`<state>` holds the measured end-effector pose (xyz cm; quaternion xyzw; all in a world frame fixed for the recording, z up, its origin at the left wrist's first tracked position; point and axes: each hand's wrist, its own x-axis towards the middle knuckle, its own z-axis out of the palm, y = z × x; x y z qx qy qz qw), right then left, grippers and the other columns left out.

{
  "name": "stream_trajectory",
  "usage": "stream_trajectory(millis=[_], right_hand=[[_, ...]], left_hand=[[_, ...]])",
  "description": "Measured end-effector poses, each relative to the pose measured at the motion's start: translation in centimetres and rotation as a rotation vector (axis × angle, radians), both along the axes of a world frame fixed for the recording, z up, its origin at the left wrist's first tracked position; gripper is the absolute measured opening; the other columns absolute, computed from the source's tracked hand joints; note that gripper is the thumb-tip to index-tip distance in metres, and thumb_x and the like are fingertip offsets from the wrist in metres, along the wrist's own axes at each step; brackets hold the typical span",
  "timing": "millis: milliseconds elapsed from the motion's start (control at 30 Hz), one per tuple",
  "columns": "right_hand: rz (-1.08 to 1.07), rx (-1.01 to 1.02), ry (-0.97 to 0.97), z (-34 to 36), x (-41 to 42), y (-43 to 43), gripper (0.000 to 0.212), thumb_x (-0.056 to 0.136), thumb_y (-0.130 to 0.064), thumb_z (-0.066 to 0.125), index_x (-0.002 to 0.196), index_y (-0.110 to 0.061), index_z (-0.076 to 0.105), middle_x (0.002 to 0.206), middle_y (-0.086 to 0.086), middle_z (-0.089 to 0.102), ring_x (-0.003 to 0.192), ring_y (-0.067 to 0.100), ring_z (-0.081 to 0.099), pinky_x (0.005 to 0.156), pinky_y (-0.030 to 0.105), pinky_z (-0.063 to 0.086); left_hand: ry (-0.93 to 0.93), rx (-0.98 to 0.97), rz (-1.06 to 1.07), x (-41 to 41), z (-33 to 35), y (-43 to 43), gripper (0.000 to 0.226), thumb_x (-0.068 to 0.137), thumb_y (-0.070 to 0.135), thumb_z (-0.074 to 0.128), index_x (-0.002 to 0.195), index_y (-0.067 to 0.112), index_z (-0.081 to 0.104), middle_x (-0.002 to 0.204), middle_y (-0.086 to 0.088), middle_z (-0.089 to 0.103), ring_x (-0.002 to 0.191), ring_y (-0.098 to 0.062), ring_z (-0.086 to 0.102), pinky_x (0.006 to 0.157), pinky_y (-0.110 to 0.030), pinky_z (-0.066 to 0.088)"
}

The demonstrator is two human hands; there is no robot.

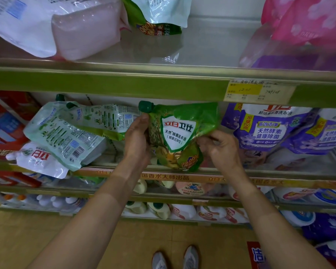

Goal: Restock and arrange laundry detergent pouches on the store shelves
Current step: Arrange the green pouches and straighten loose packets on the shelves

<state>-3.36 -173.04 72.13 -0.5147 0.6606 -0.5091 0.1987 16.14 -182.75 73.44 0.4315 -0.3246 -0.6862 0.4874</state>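
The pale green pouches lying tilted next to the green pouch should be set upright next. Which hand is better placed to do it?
The left hand, probably. It grips the green pouch on its left edge, right beside the tilted pale green pouches. The right hand is on the far side and would have to cross over.

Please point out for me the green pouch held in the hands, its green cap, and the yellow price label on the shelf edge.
green pouch [179, 131]: head view, on its white shield label.
green cap [145, 106]: head view, on the cap's side.
yellow price label [244, 89]: head view, on its yellow left half.
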Motion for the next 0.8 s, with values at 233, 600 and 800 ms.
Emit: stream_trajectory(millis=[233, 600, 800], right_hand=[[-0.101, -0.035, 0.103, 0.1, -1.9, -0.3, 0.012, 0.089, -0.014, 0.073, 0.089, -0.026, 0.072, 0.082, -0.015, 0.068, 0.078, -0.005, 0.061, 0.073, 0.018, 0.048], [-0.018, 0.003, -0.068, -0.6, -0.6, 0.2, 0.010, 0.097, -0.011, 0.061, 0.096, -0.008, 0.071, 0.090, -0.013, 0.071, 0.082, -0.012, 0.063, 0.070, 0.006, 0.044], [0.019, 0.058, 0.006, 0.3, -2.2, -0.1, 0.016, 0.096, -0.019, 0.065, 0.080, -0.020, 0.067, 0.072, -0.001, 0.064, 0.065, 0.001, 0.060, 0.062, 0.016, 0.040]], left_hand=[[-0.087, -0.155, -0.013, 1.5, 0.9, -0.7, 0.023, 0.106, 0.014, 0.047, 0.089, 0.018, 0.064, 0.102, -0.004, 0.066, 0.095, -0.018, 0.060, 0.078, -0.028, 0.046], [-0.236, -0.379, -0.185, 2.1, 0.9, -0.7, 0.030, 0.095, 0.046, 0.062, 0.105, 0.018, 0.064, 0.115, -0.018, 0.065, 0.114, -0.034, 0.062, 0.107, -0.055, 0.048], [-0.266, -0.377, -0.071, 2.1, 2.1, -1.4, 0.017, 0.096, 0.031, 0.060, 0.094, 0.021, 0.074, 0.090, 0.007, 0.076, 0.089, -0.009, 0.069, 0.091, -0.040, 0.057]])
